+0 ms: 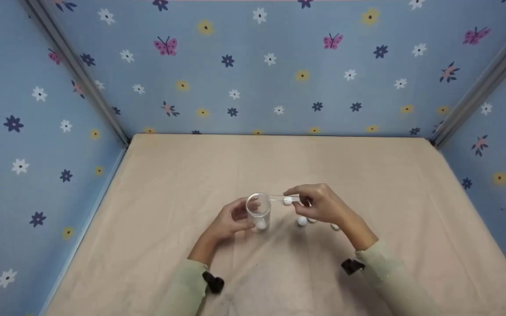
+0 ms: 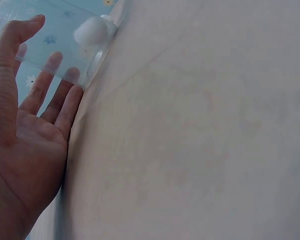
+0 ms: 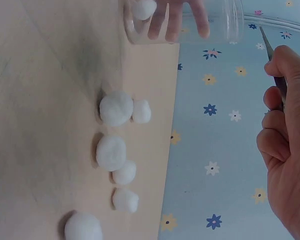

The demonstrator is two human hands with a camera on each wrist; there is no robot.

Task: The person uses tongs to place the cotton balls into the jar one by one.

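Pale green sleeves (image 1: 182, 287) sit nearest the head cam, black wrist devices (image 1: 213, 283) at the cuffs. Head view: my left hand (image 1: 230, 221) grips a clear jar (image 1: 260, 213), upright, mouth up, one white ball inside (image 1: 261, 225) at the bottom. My right hand (image 1: 325, 204) pinches a thin tool (image 1: 296, 199), pointing left toward the jar. Another white ball (image 1: 287, 201) shows just left of my right fingertips; can't tell if the tool touches it. Loose white balls (image 1: 301, 221) on the beige table (image 1: 367, 166) below that hand, some partly hidden. Flowered wall (image 1: 257, 70) beyond both hands.

Left wrist view: thumb bent along one side of the jar, fingers behind it, seen partly through the clear wall. Ball inside lies past my fingertips, at the base. Tabletop to the right of the hand.

Right wrist view: dark pointed tip sticks out past thumb and forefinger, near the jar's mouth. Left fingers show through the jar. Six loose balls on the table, well apart from my right hand, one cut off by the frame.
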